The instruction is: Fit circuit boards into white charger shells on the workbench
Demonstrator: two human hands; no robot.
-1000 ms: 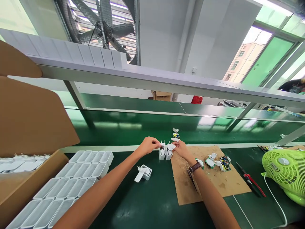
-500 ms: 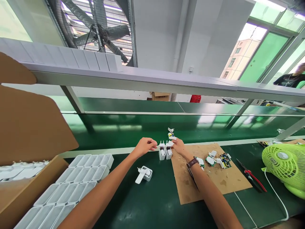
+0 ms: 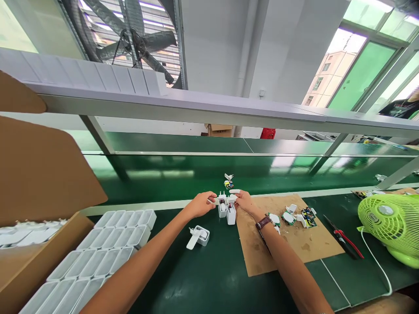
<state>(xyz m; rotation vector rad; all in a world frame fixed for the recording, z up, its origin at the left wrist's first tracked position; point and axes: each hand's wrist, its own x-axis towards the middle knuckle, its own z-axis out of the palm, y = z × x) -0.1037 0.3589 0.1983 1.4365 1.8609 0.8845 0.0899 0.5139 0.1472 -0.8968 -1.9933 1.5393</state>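
Note:
Two white plug housings stand side by side between my hands, the left one and the right one, which sits slightly nearer to me. My left hand is closed beside the left housing, its fingertips pinched at its edge. At the right housing's top, my right hand has its fingers closed on a white plug part. Another white housing with a flat plug piece lies on the green bench in front of them. Behind my hands is a small circuit board with a white part.
Rows of white cases and a cardboard box are at left. A brown board with circuit parts lies under my right forearm. Red-handled pliers and a green fan are at right. A shelf rail crosses above.
The right housing has shifted toward me, out of line with the left one. My right hand stays at its top. The view has moved slightly.

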